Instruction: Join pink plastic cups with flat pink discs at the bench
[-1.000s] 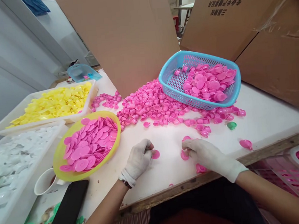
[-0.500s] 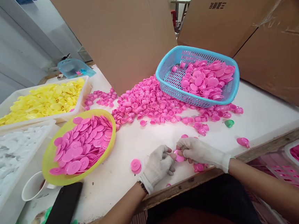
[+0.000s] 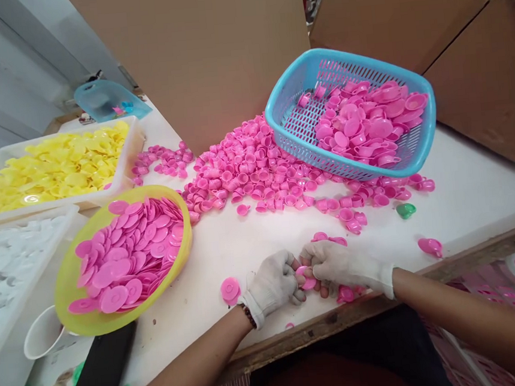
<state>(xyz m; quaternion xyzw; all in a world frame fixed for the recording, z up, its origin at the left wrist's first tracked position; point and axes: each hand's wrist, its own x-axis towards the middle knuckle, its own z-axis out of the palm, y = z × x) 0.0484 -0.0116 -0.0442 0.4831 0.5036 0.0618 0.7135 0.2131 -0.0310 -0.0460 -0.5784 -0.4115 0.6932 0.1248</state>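
Near the table's front edge, my left hand (image 3: 278, 280) and my right hand (image 3: 333, 265), both in white gloves with bare fingertips, pinch one small pink plastic piece (image 3: 307, 277) between them. It looks round like a toy saucer, but fingers cover part of it. Left of my left hand lies a pink toy saucer (image 3: 230, 289). Under and beside my right hand are more pink pieces (image 3: 345, 294), partly hidden. Farther back spreads a heap of pink toy cups (image 3: 250, 169).
A blue basket (image 3: 355, 174) of pink pieces stands back right. To the left are a yellow bowl (image 3: 187, 228) of pink saucers, a bin (image 3: 135, 145) of yellow pieces, a white cup (image 3: 40, 337) and a black phone-like slab (image 3: 103, 375). Cardboard (image 3: 200, 54) rises behind.
The camera view has tilted down and shifted slightly. Both hands stay together on the pink piece, with its visible face turned a little.
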